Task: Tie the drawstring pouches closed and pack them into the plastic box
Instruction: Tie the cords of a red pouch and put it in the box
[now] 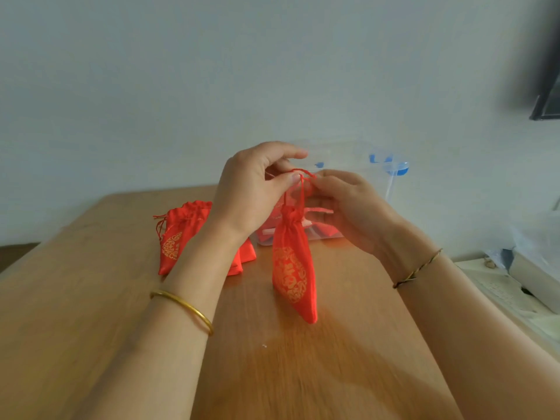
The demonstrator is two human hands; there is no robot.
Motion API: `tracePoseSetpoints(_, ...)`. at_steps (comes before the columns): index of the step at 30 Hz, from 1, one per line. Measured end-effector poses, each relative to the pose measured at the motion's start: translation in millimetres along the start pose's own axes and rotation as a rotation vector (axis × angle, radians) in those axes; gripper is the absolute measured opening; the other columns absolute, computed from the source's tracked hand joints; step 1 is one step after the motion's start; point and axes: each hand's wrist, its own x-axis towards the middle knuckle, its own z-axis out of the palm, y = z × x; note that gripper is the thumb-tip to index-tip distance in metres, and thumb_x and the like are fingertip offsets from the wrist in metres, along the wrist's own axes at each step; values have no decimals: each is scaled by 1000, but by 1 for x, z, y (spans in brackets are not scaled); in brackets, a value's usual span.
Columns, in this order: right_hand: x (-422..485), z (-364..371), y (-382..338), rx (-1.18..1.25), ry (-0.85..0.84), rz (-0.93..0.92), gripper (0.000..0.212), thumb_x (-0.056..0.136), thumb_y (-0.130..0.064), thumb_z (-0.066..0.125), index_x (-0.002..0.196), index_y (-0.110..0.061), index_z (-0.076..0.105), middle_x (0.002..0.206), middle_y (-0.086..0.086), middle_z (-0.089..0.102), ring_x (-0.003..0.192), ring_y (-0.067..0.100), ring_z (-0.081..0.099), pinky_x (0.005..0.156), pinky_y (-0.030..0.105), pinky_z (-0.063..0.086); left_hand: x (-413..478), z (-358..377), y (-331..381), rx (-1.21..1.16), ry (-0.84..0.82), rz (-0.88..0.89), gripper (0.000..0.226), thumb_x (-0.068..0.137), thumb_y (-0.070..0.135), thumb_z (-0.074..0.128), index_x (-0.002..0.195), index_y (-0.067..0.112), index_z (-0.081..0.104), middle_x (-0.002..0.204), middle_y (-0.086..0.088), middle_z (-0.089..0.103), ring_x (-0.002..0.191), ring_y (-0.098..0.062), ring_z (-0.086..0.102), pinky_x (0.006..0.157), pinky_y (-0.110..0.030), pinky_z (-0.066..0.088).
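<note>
Red satin pouch point(292, 268) with the gold print is dangling from its drawstring point(303, 172) right in front of me, neck already bunched up tight. My left grip point(251, 189) has the cord pinched between thumb and forefinger, and my right grip point(348, 204) is clamped on the other bit of the same cord, fingertips of both nearly touching at the top of the loop. The pouch hangs tilted, pointy bottom end toward me and low over the wooden table point(91, 298); can't honestly tell if the tip is brushing the wood or not.

Clear plastic box point(389, 184) with blue latches point(400, 169) sits just behind my hands, and there's some red stuff in the bottom of it, though it's too blurry through the wall to say much more. A small pile of other red pouches point(178, 237) lies on the table to the left of the box, partly behind my left wrist.

Gold bangle point(188, 310) on my left arm, thin cord bracelet point(418, 268) on the right. Crinkly plastic bag point(533, 234) off on the far right.
</note>
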Motion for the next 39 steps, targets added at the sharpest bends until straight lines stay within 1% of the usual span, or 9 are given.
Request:
tracePoseSetpoints(4, 4, 1, 1, 84, 98, -8, 48, 97, -14, 38, 55, -18, 61, 73, 5, 68, 71, 19, 64, 73, 32, 50, 1, 3, -4, -38, 6, -97, 13, 81, 10, 67, 90, 16, 73, 79, 4, 70, 78, -13, 66, 78, -28, 53)
tracePoseSetpoints(11, 6, -12, 3, -228, 206, -3, 33, 97, -14, 38, 65, -13, 48, 69, 3, 54, 69, 20, 55, 66, 30, 44, 3, -8, -20, 193, -31, -281, 26, 93, 15, 43, 69, 12, 53, 82, -5, 70, 84, -24, 63, 82, -38, 50)
tracePoseSetpoints(15, 5, -27, 6, -882, 200, 33, 34, 93, -8, 42, 59, -10, 46, 64, 8, 53, 72, 28, 54, 73, 41, 49, 4, -13, -11, -447, 109, -545, 33, 88, 3, 32, 58, 16, 33, 58, 1, 69, 67, -19, 64, 58, -25, 45)
tracePoseSetpoints(17, 5, -28, 9, -1001, 218, 69, 33, 92, -9, 42, 60, -9, 46, 67, 12, 55, 74, 31, 56, 76, 43, 49, 1, -9, -6, -650, 58, -558, 34, 91, 6, 31, 58, 17, 33, 57, 1, 68, 65, -17, 66, 54, -20, 44)
tracePoseSetpoints(21, 1, -27, 4, -468, 336, 82, 32, 94, -10, 43, 62, -11, 47, 62, 5, 50, 56, 18, 50, 56, 29, 44, -3, -6, -4, -511, -130, -578, 29, 95, 13, 39, 68, 14, 50, 55, 3, 64, 58, -11, 62, 49, -19, 39)
tracePoseSetpoints(24, -2, -24, -3, -81, 199, 67, 30, 97, -19, 44, 67, -14, 50, 63, 1, 53, 52, 11, 49, 52, 21, 39, -6, -4, -4, -367, -284, -557, 16, 90, 14, 55, 76, 12, 62, 57, 4, 64, 60, -14, 56, 47, -20, 37)
tracePoseSetpoints(31, 0, -8, 1, -81, 99, -22, 28, 96, -23, 47, 74, -11, 59, 67, -1, 56, 51, 8, 45, 51, 21, 33, -7, 7, 2, -217, -361, -482, 16, 83, 15, 66, 73, 3, 64, 64, -10, 59, 63, -24, 52, 61, -33, 37)
tracePoseSetpoints(35, -1, -10, 2, -62, 138, 107, 36, 98, -33, 39, 87, -10, 64, 78, 5, 65, 47, 13, 50, 46, 25, 32, -7, 8, -3, -275, -345, -547, 17, 85, 17, 64, 70, 9, 61, 58, -4, 60, 46, -10, 52, 52, -27, 36)
tracePoseSetpoints(39, -1, -8, 2, -110, 126, 144, 17, 93, -9, 41, 90, -7, 57, 78, 15, 61, 48, 14, 54, 44, 22, 37, -6, 8, -5, -334, -299, -574, 13, 88, 13, 59, 75, 15, 59, 51, 6, 61, 46, -4, 56, 45, -18, 36)
